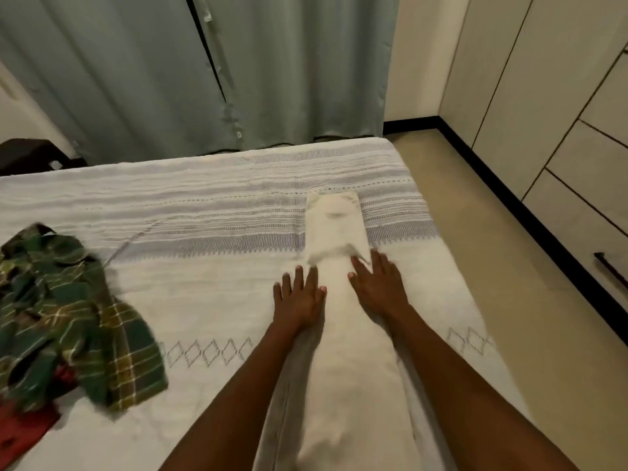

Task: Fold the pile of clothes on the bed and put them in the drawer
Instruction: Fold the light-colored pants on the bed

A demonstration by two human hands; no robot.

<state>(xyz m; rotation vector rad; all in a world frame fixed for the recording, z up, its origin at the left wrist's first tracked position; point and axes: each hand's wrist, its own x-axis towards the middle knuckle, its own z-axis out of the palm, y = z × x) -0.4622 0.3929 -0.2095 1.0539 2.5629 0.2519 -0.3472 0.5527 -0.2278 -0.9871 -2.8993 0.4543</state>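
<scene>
On bed (210, 300), cream garment (339, 300) — lengthwise away, both hands flat alongside

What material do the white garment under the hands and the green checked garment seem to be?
White garment: probably thick woven cotton, matte; it lies in a flat, stiff strip with a stitched seam along one edge. Green checked garment: likely thin woven cloth such as cotton or flannel; it crumples into many soft folds. Neither shines.

Long cream garment (343, 300), folded into a narrow strip, flat on bed (204, 300); crumpled green plaid (68, 311) and red clothes (23, 426) piled at left edge.
</scene>
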